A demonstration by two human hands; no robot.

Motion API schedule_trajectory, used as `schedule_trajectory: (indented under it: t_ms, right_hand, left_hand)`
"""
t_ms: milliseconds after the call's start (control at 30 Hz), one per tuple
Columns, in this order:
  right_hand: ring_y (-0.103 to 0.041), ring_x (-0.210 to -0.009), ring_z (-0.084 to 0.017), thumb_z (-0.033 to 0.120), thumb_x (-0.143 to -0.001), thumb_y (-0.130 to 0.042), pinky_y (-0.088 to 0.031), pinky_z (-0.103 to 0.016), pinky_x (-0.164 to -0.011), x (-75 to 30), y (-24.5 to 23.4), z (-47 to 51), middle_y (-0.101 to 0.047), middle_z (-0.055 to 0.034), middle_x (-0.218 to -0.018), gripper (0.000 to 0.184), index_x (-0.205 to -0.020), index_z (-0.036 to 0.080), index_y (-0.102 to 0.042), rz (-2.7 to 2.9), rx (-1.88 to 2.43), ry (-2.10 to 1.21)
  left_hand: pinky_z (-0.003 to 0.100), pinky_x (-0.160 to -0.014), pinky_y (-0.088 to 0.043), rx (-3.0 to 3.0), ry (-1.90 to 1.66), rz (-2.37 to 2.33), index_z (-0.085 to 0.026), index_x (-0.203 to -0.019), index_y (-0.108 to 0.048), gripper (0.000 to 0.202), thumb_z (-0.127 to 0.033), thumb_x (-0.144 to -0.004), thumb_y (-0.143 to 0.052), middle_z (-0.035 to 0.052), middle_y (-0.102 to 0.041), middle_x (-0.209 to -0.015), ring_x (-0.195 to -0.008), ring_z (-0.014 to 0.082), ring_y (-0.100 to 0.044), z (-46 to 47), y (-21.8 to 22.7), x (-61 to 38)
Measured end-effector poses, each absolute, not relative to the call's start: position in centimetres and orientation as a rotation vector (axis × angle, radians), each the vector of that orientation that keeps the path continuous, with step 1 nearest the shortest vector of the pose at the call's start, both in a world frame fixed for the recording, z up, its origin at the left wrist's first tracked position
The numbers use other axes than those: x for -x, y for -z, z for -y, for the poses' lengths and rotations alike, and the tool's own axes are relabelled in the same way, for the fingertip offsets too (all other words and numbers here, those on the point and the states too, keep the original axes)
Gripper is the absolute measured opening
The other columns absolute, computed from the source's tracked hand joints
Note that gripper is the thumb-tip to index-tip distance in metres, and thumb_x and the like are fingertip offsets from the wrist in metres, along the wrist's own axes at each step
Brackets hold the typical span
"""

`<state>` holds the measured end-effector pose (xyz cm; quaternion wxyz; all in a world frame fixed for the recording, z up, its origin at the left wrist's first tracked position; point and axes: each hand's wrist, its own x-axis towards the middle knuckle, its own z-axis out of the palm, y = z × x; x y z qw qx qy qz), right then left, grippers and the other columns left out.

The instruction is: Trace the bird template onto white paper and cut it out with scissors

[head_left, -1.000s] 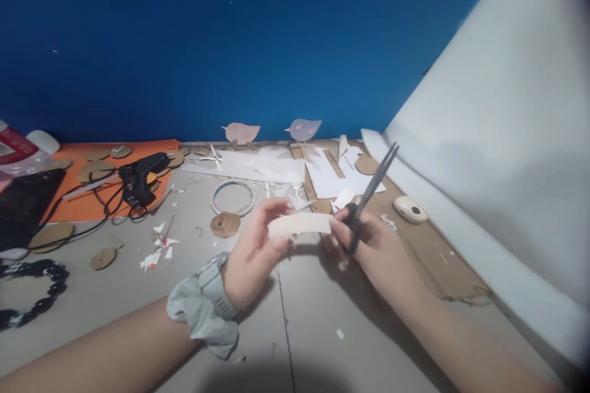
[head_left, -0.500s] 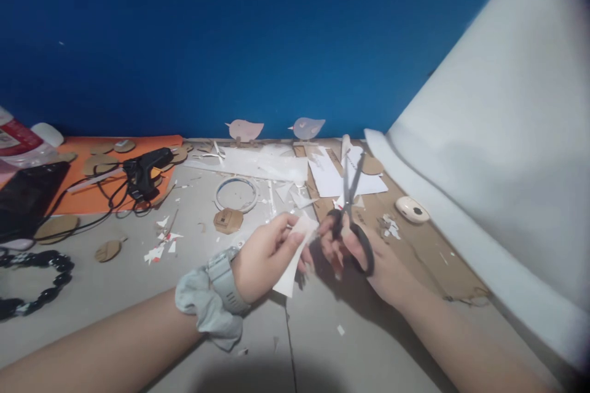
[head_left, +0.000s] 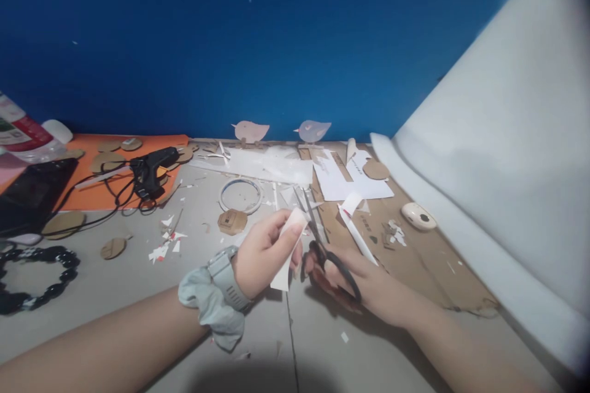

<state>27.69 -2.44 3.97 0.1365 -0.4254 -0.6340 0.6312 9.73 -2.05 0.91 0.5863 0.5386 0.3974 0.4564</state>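
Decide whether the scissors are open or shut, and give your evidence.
The scissors are open, slightly: their blades spread apart toward the tips, leaving a narrow gap. The right hand holds them.

Two hands [head_left: 265, 253] [head_left: 372, 287], one pair of black scissors [head_left: 319, 242], two bird cutouts [head_left: 251, 131] [head_left: 314, 131]

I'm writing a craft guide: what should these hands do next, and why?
Probably turn the scissors so their slightly parted blades straddle the white strip: the right hand holds them close by, the left hand pinches the strip, and the blades point past it, not across it.
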Motion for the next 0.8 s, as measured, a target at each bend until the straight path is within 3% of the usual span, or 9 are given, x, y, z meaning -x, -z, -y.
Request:
schedule_trajectory:
  t_ms: [400,800]
  right_hand:
    - [-0.028,-0.046,-0.006,0.054,-0.09,-0.034,-0.026,-0.02,-0.04,-27.91,-3.76,2.33,-0.042,0.0034,-0.061,0.039,-0.085,0.018,-0.047,1.899,1.216,-1.839]
    - [-0.031,-0.05,-0.006,0.056,-0.089,-0.036,-0.029,-0.02,-0.044,-28.13,-3.53,2.28,-0.041,0.003,-0.066,0.04,-0.084,0.018,-0.045,1.946,1.264,-1.826]
  left_hand:
    - [0.018,-0.045,-0.04,-1.299,-1.042,-0.932,-0.016,-0.092,-0.051,0.026,-0.04,-0.09,-0.041,-0.0054,-0.051,-0.047,-0.041,0.0082,-0.048,2.03,-1.01,-9.67]
    - [0.02,-0.048,-0.041,-1.34,-1.052,-0.929,-0.017,-0.086,-0.049,0.025,-0.038,-0.091,-0.039,-0.0049,-0.051,-0.048,-0.043,0.0088,-0.048,2.09,-1.03,-9.74]
